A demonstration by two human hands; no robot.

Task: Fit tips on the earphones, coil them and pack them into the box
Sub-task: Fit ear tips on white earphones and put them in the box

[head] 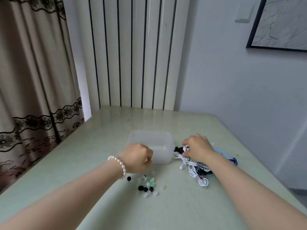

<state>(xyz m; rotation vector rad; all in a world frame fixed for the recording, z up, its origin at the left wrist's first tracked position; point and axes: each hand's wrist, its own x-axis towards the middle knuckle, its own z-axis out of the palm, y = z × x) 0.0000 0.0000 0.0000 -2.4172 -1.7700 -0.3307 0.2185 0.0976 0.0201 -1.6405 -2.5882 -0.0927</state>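
One pale green table [99, 138] beside curtains [33, 80].

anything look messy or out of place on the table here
Mostly the earphones: a tangled heap of white and black cords right of the box, under the right hand. The ear tips lie scattered loose near the left hand.

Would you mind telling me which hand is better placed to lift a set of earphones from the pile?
The right hand: it is already on the earphone pile, right of the box. The left hand is over by the ear tips.
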